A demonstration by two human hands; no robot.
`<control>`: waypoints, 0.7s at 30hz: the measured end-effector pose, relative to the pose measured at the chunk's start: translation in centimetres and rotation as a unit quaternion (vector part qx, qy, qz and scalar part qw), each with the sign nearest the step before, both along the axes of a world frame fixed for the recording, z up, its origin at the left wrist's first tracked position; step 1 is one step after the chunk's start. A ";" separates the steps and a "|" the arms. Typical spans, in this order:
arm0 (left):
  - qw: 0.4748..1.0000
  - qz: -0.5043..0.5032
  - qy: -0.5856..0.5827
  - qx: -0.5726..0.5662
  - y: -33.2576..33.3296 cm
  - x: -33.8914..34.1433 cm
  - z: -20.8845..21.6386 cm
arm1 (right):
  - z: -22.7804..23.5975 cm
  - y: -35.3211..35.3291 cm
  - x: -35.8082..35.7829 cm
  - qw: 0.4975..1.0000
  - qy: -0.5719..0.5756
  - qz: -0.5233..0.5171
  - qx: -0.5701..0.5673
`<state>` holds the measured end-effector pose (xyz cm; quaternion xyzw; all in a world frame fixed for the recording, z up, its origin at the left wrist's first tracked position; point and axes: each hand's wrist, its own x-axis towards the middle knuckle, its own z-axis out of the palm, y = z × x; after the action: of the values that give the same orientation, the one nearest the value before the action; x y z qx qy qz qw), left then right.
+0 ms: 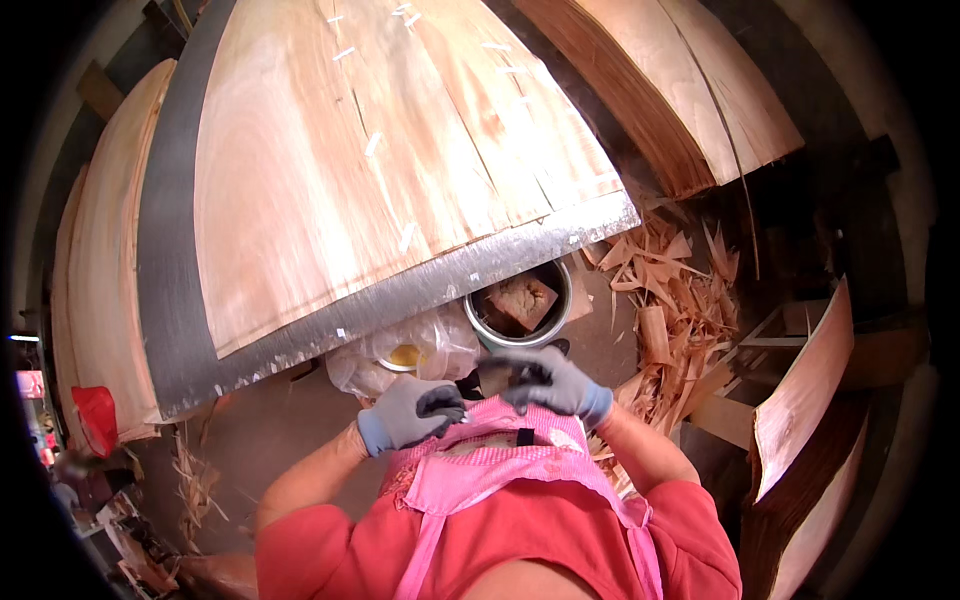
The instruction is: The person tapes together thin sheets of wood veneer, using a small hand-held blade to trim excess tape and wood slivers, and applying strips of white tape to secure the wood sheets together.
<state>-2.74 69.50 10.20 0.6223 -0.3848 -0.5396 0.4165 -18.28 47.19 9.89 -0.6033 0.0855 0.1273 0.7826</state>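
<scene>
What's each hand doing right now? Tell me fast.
Left hand: gloved, curled at the pink apron; contents unclear.
Right hand: gloved, curled beside it; contents unclear.

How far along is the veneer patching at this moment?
Looks done: the top veneer sheet on the table carries several pale tape strips across its splits. In hand: both gloved hands, left hand and right hand, meet at the pink apron, handling something small and dark, unclear what. Left: cannot tell; stacked sheets wait alongside.

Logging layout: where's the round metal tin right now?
Head view, centre: the tin sits on the floor under the veneer sheet's near edge, just beyond the right hand.
</scene>
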 end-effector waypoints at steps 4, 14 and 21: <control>0.973 -0.136 -0.175 -0.070 -2.2 1.1 2.2 | 1.8 1.0 0.0 0.983 -0.047 0.130 -0.118; 0.962 -0.024 -0.271 -0.008 -3.6 2.8 4.7 | -0.2 1.6 1.1 0.976 -0.136 0.032 -0.166; 0.989 0.090 0.004 -0.118 -5.9 2.3 2.1 | 1.4 1.1 1.1 0.989 0.021 -0.120 0.084</control>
<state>-0.47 63.63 12.29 0.5984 -0.3865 -0.4533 0.5358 -17.13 48.34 11.33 -0.5178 0.1624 0.0514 0.8384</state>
